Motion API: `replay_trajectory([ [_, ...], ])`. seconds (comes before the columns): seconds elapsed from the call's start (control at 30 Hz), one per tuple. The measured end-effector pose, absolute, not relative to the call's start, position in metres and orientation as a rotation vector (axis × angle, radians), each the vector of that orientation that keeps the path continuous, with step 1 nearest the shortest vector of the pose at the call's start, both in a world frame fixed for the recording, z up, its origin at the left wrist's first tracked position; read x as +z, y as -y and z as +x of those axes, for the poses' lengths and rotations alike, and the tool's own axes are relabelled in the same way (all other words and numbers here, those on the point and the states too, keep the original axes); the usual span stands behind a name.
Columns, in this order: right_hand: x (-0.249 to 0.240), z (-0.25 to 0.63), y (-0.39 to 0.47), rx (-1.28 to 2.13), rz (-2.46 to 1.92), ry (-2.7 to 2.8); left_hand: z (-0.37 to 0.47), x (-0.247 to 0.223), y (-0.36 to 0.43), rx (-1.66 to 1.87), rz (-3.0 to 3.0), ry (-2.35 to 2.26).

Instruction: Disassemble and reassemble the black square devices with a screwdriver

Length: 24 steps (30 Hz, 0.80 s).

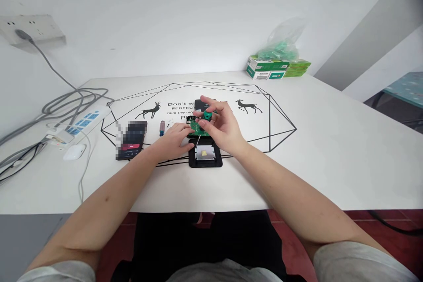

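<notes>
A person works with two bare hands over a white tabletop (317, 154), which has black lines, printed words and two deer figures. The right hand (221, 125) holds a green-handled tool (207, 116) above a green circuit board (197, 129). Its grip is clamped on the green handle, between the thumb and the fingers, and one finger is raised higher than the others. A thin metal shaft (198, 140) shows below this hand, in a tilted position; where its upper end goes is hard to see.

The left hand (173, 141) is at the left side of the circuit board, with its fingertips at the board's edge. Its thumb and forefinger are apart, and the thumb is near the black cover (191, 162). This cover lies on the near side of the board and carries a silver plate (210, 153) with a small yellowish square (204, 153) on it. Beyond the board is a black part (200, 104), partly hidden by the right hand.

To the left of the left hand there are a small screwdriver (162, 128), some tiny pieces (170, 122) near it, and a dark phone (132, 141). Farther left lie a power strip (87, 120) and grey cables (62, 97).
</notes>
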State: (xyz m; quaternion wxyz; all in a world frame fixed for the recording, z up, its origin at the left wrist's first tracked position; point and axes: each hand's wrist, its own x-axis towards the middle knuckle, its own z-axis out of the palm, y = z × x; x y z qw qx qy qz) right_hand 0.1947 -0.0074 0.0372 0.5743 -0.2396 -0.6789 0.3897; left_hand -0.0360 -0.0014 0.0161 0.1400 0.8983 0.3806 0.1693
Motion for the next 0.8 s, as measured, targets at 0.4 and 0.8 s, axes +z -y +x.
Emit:
replay_trajectory([
  [0.4, 0.026, 0.193, 0.005, 0.757, -0.565, 1.609, -0.037, 0.016, 0.001, 0.467, 2.613, -1.102],
  [0.8, 0.040, 0.200, 0.003, 0.423, -0.567, 1.798, -0.036, 0.019, 0.002, 0.438, 2.631, -1.105],
])
